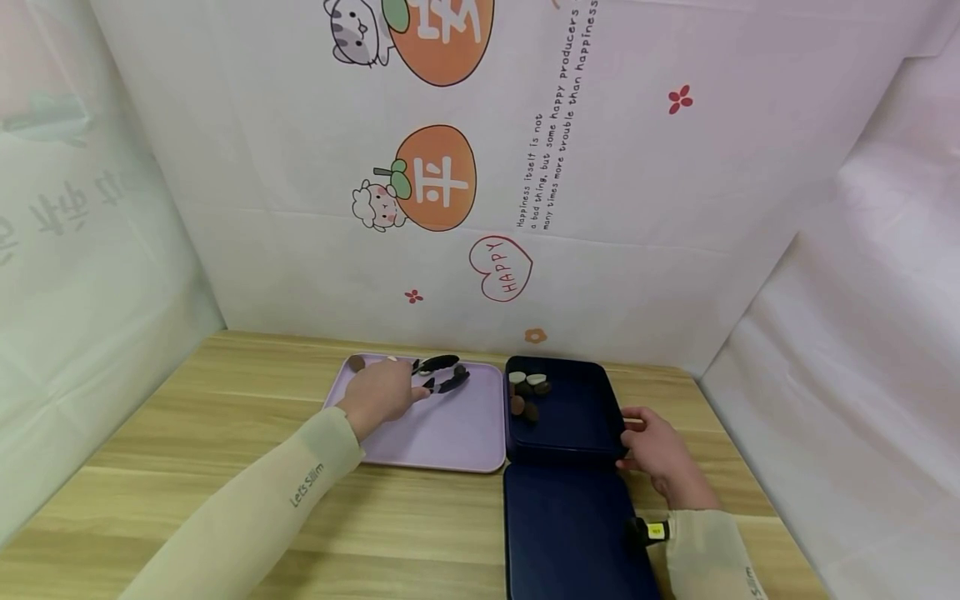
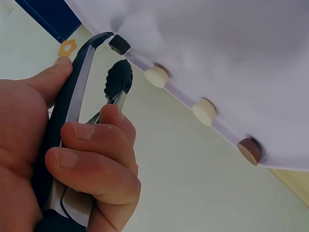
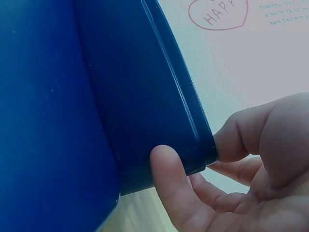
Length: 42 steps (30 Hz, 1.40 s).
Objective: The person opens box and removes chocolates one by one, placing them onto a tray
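My left hand (image 1: 381, 393) grips a pair of tongs (image 1: 439, 363) with black scalloped tips, over the far side of a lilac tray (image 1: 450, 437). The tips stand apart, with a small dark piece (image 2: 119, 44) near them in the left wrist view. Along the same tray edge lie two cream pieces (image 2: 204, 111) and a brown piece (image 2: 249, 151). At the right, my right hand (image 1: 662, 454) holds the near right corner of a navy box (image 1: 581, 417), thumb and fingers on its walls (image 3: 145, 96). Several cream, brown and dark pieces (image 1: 531, 412) sit at the box's left side.
A navy lid or second tray (image 1: 570, 533) lies directly in front of the box. The lilac tray stands close against the box's left side. Everything rests on a wood-grain table (image 1: 150, 467), with a printed white cloth (image 1: 622, 275) hanging behind and plain cloth at both sides.
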### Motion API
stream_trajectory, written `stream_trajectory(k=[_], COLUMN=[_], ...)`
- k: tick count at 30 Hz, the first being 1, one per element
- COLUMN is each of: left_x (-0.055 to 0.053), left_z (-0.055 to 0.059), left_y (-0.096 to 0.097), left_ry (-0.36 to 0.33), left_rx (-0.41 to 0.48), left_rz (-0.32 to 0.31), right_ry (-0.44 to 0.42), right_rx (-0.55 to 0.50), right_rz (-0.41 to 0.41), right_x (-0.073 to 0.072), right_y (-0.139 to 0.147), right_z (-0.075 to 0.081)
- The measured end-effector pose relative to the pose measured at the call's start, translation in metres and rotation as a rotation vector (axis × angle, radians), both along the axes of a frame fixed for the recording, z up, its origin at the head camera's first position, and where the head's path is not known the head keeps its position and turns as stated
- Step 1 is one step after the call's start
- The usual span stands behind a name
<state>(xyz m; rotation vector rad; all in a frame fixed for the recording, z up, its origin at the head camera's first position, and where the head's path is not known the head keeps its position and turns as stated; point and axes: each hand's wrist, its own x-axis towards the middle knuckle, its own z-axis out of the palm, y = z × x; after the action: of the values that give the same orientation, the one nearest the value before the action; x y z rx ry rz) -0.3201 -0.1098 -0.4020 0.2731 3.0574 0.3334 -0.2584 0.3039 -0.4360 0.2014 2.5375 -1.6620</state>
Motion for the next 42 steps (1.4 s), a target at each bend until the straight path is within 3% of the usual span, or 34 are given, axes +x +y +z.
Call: stream_trajectory(k=[8, 14, 21, 26, 31, 38, 42], left_x=[-0.001, 0.001, 0.009, 0.014, 0.016, 0.018, 0.019], left_z=[0.001, 0.012, 0.026, 0.029, 0.024, 0.016, 0.016], left_y=[0.002, 0.009, 0.032, 0.054, 0.079, 0.114, 0.124], left_ry=[0.027, 0.097, 0.158, 0.167, 0.127, -0.021, -0.037], left_rx=[0.023, 0.104, 0.101, 0.102, 0.087, 0.058, 0.04], left_rz=[-0.002, -0.047, -0.106, -0.131, -0.159, -0.146, -0.16], right_ry=[-0.001, -0.006, -0.003, -0.004, -0.004, 0.0, -0.004], right_rx=[-0.002, -0.003, 0.002, -0.001, 0.0, 0.013, 0.008], right_rz=[-0.005, -0.009, -0.009, -0.009, -0.008, 0.0, -0.009], right_x=[0.001, 0.001, 0.001, 0.001, 0.0, 0.0, -0.001], right_y=[0.0, 0.0, 0.001, 0.001, 0.002, 0.002, 0.0], right_z=[0.001, 0.001, 0.001, 0.002, 0.001, 0.001, 0.0])
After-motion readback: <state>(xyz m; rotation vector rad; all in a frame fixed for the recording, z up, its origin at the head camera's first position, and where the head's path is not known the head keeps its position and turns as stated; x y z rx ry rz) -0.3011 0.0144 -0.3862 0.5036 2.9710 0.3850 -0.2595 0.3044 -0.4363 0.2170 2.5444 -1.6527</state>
